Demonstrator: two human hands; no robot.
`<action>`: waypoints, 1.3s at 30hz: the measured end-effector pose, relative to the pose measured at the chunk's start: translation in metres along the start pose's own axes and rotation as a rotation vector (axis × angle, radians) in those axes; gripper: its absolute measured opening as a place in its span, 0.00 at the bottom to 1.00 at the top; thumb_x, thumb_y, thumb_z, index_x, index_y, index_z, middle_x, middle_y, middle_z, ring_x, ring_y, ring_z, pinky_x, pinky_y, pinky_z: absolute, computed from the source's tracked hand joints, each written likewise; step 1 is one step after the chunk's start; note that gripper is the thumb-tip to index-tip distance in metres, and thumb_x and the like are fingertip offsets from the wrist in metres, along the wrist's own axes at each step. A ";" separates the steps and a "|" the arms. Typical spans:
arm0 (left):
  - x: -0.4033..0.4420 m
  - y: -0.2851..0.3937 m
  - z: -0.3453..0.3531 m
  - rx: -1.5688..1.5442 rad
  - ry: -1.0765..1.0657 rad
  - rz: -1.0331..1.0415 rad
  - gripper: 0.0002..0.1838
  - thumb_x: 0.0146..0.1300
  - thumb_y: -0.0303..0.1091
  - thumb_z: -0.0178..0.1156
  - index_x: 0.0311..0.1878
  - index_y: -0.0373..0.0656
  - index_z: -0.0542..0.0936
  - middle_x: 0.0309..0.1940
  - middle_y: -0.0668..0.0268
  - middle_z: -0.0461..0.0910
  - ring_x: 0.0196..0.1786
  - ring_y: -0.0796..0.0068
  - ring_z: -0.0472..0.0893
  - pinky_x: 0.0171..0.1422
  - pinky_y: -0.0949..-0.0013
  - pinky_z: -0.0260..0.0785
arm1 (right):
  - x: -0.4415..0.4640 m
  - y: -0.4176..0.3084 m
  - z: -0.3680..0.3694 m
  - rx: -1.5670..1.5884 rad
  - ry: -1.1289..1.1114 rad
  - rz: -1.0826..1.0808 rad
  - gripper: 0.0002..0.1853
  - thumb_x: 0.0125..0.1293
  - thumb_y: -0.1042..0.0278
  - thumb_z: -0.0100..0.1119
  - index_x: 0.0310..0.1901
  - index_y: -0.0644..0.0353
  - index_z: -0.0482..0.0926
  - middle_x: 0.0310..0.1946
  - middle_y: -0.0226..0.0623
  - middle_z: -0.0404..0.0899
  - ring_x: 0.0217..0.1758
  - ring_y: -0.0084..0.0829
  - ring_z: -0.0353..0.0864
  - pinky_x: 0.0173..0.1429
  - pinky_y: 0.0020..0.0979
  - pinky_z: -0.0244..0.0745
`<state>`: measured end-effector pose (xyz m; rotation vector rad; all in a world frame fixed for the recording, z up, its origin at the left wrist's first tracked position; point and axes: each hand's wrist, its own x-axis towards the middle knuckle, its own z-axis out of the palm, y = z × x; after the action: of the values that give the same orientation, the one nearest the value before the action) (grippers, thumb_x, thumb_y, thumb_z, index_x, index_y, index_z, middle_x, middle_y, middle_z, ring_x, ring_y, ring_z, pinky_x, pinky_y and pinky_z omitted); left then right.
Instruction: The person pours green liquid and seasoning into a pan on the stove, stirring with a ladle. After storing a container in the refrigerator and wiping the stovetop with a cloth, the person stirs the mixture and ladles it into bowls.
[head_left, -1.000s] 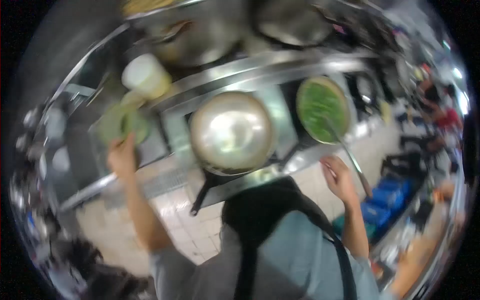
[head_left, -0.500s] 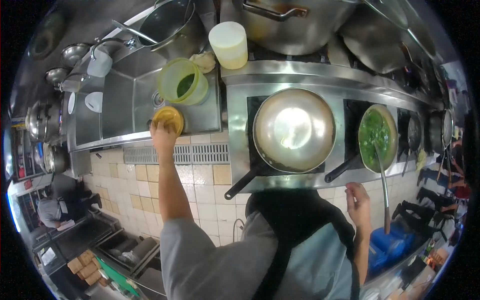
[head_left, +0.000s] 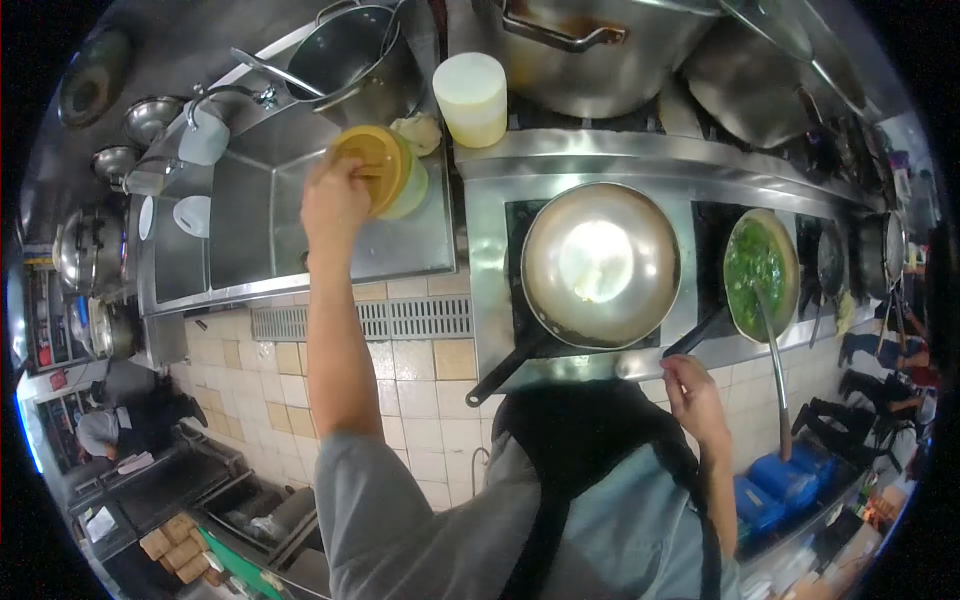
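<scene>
My left hand (head_left: 336,205) grips a round yellow lid (head_left: 398,150) by its near side. The lid covers the mouth of a pale green, translucent plastic container (head_left: 412,192) standing in the sink; whether it is pressed on I cannot tell. My right hand (head_left: 698,402) is at the stove's front edge, thumb and fingers pinched together at the tip of a black pan handle (head_left: 692,337). Whether they hold the handle is unclear. That handle's pan (head_left: 735,295) contains chopped greens in green liquid (head_left: 755,260), with a long metal ladle (head_left: 775,385) resting in it. A wide, shiny pan (head_left: 600,265) sits on the burner to its left.
A white-lidded tub (head_left: 470,100) stands at the back beside the sink (head_left: 240,230). Large pots (head_left: 590,70) line the rear of the stove. A deep pot (head_left: 355,75) with a utensil stands behind the sink. Other people (head_left: 105,425) are at far left and right.
My left hand has lifted the yellow lid from the sink's front edge and carried it up and right onto the green container. My right hand has moved slightly left to the pan handle's tip.
</scene>
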<state>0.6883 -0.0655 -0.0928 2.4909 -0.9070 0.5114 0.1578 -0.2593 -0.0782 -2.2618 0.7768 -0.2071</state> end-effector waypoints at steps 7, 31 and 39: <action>-0.002 0.035 0.028 0.171 -0.266 -0.060 0.30 0.72 0.57 0.54 0.73 0.59 0.72 0.74 0.49 0.67 0.75 0.35 0.64 0.74 0.25 0.52 | -0.008 -0.006 0.008 0.113 0.084 0.148 0.07 0.68 0.81 0.60 0.46 0.67 0.83 0.44 0.51 0.83 0.45 0.49 0.85 0.50 0.39 0.81; 0.020 0.161 0.059 -0.818 0.124 -0.225 0.52 0.46 0.37 0.85 0.72 0.34 0.66 0.66 0.50 0.72 0.66 0.57 0.76 0.68 0.55 0.75 | 0.017 -0.015 -0.020 0.846 -0.025 0.451 0.25 0.75 0.57 0.63 0.67 0.61 0.73 0.54 0.42 0.79 0.52 0.33 0.82 0.48 0.32 0.84; -0.045 0.238 -0.055 -0.959 -0.057 0.234 0.57 0.49 0.54 0.81 0.75 0.34 0.62 0.70 0.49 0.67 0.68 0.55 0.74 0.69 0.53 0.73 | 0.068 -0.024 0.007 1.582 -0.137 0.272 0.44 0.74 0.31 0.50 0.79 0.53 0.56 0.71 0.45 0.67 0.69 0.41 0.72 0.57 0.52 0.82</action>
<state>0.4861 -0.1786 -0.0034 1.5436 -1.1250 0.0272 0.2263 -0.2824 -0.0721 -0.6626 0.4903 -0.3545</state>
